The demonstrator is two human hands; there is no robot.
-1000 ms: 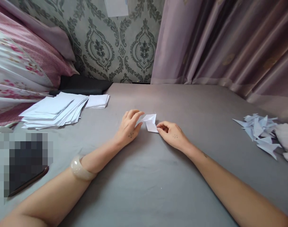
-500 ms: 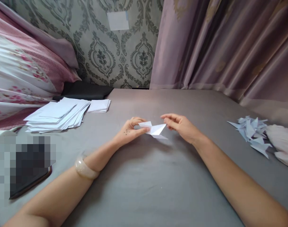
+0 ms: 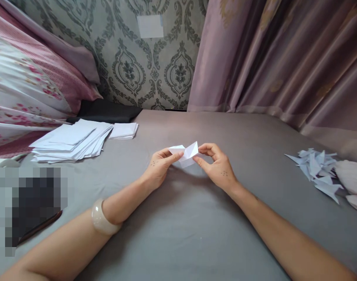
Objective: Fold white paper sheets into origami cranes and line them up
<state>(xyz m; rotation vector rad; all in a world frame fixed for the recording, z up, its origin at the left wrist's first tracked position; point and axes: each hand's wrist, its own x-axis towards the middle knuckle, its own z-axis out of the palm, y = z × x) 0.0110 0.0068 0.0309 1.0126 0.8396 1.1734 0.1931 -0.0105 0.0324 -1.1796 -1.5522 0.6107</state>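
Note:
A piece of folded white paper (image 3: 190, 153), with pointed flaps standing up, is held above the grey cloth surface (image 3: 190, 226). My left hand (image 3: 159, 166) pinches its left part, thumb on top and fingers behind. On the other side, my right hand (image 3: 217, 164) grips the paper's right edge between thumb and fingers. The fingertips of both hands are partly hidden behind the paper. A pale bangle (image 3: 102, 218) circles my left wrist.
Stacked white sheets (image 3: 70, 140) lie at the left, beside a smaller paper stack (image 3: 124, 130). Several folded paper pieces (image 3: 315, 164) form a pile at the right, next to a pale cloth bundle (image 3: 354, 181). A dark, pixelated object (image 3: 34, 210) lies at the lower left.
My right hand has moved left onto the folded paper and now grips its edge. One flap stands more upright than before. My left hand keeps its hold.

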